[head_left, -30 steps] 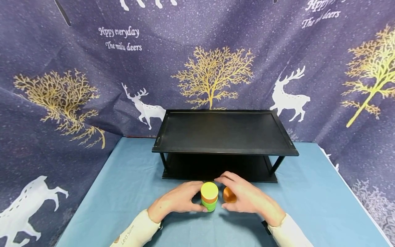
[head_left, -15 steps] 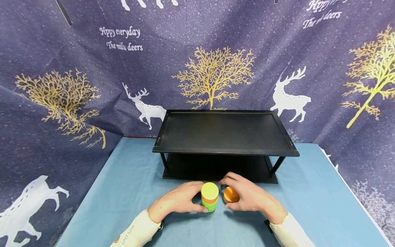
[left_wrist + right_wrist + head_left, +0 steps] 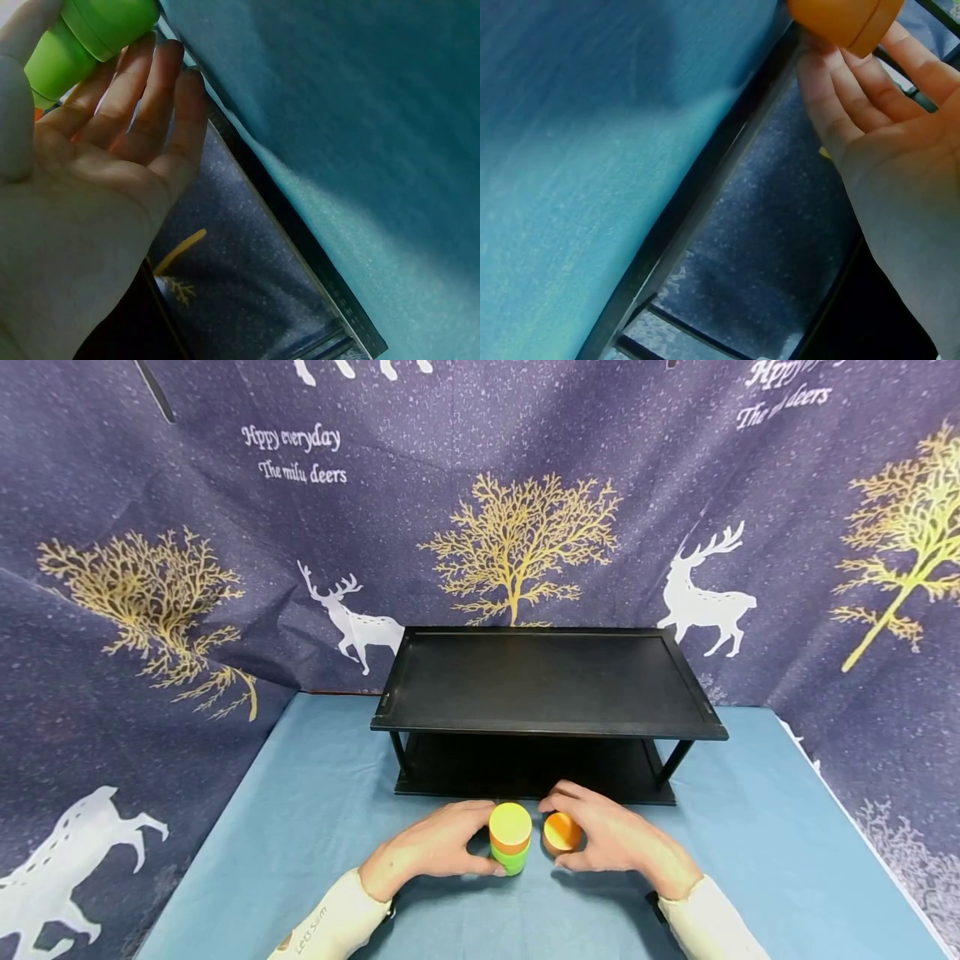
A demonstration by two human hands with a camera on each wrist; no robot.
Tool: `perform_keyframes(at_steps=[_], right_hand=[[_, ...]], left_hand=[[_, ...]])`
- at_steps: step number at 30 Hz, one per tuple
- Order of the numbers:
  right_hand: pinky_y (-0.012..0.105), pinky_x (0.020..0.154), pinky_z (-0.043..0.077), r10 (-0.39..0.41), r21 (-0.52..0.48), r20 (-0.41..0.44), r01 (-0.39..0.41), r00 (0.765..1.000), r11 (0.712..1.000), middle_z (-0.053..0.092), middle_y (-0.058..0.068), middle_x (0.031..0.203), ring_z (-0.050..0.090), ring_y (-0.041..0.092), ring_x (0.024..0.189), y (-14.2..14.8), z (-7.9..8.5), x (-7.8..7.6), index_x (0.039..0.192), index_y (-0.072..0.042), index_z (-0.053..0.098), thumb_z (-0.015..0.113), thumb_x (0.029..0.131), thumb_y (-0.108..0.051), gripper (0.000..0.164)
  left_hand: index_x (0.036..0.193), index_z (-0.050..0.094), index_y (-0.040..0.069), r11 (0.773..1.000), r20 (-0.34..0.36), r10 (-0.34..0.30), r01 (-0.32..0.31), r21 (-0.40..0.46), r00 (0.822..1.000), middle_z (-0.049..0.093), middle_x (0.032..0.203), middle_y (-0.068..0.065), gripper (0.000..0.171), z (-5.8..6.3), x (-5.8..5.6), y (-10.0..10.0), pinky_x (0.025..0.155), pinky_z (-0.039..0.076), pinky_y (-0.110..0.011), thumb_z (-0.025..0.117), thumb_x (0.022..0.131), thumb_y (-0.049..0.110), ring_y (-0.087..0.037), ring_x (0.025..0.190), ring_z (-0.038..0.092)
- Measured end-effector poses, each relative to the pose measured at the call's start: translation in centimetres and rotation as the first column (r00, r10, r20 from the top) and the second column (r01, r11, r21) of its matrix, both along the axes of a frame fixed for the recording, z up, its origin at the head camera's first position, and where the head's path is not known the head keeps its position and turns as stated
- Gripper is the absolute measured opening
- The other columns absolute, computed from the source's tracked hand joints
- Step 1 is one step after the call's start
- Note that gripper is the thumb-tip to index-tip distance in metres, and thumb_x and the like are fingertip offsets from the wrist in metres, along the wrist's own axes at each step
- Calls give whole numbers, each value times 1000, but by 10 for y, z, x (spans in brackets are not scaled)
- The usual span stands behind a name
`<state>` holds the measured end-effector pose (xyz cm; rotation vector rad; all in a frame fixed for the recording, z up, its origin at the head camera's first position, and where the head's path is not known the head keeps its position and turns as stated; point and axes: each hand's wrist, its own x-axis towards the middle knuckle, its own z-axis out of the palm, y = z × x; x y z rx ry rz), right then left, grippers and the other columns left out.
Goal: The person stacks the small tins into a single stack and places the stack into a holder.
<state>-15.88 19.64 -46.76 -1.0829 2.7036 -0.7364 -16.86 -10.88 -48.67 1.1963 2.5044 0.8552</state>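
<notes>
In the head view my left hand [image 3: 442, 842] holds a short stack of round stacking cups [image 3: 509, 860] at its green lower part, thumb in front and fingers behind. Orange and then yellow sit above the green. The left wrist view shows the green cups [image 3: 90, 37] between thumb and fingers. Just right of the stack, a single orange cup [image 3: 562, 833] stands on the blue cloth. My right hand [image 3: 611, 831] is spread loosely around its right side, fingers behind and thumb in front. From the right wrist, fingertips [image 3: 816, 46] lie right at the orange cup [image 3: 847, 19].
A black two-tier shelf [image 3: 547, 681] stands behind the hands, its lower board [image 3: 525, 768] close to the fingertips. Blue cloth [image 3: 300, 810] covers the table. A dark curtain with deer and gold trees [image 3: 517, 527] hangs at the back.
My right hand has drawn a little to the right, uncovering more of the orange cup, whose top is now brighter. The left hand and the stack have stayed in place.
</notes>
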Motion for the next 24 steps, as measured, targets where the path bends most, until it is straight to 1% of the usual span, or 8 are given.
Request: perform_keyframes(at_steps=[5,13,19,24], right_hand=[[36,102,55,-14,19,35,13,999,1000,59,-10,125,57,8,108,2,-2,-2,132,-22,68,93,80,-31,58],[38,103,55,-24,49,67,21,997,999,58,-12,125,57,9,108,5,-4,-4,133,-24,67,92,81,-32,58],[39,101,56,-9,36,62,6,998,999,59,-11,123,57,10,107,6,-6,-5,131,-24,67,93,81,-29,56],[36,100,56,-14,36,53,12,998,999,59,-14,121,57,8,105,7,-8,-5,127,-26,68,93,80,-29,54]], left_hand=[[140,62,32,1000,1,2,-2,-8,1000,64,130,20,60,0,0,0,109,51,-34,83,89,55,-1,118,60],[140,62,31,1000,7,7,-7,-17,1000,64,131,20,61,2,0,0,109,51,-34,84,88,54,-2,119,60],[142,61,31,1000,7,6,-6,-20,1000,63,133,19,62,3,1,0,110,51,-35,84,89,54,-2,121,60],[141,61,31,1000,0,6,-6,-13,1000,63,133,19,62,2,1,0,110,51,-35,84,88,54,-2,121,60]])
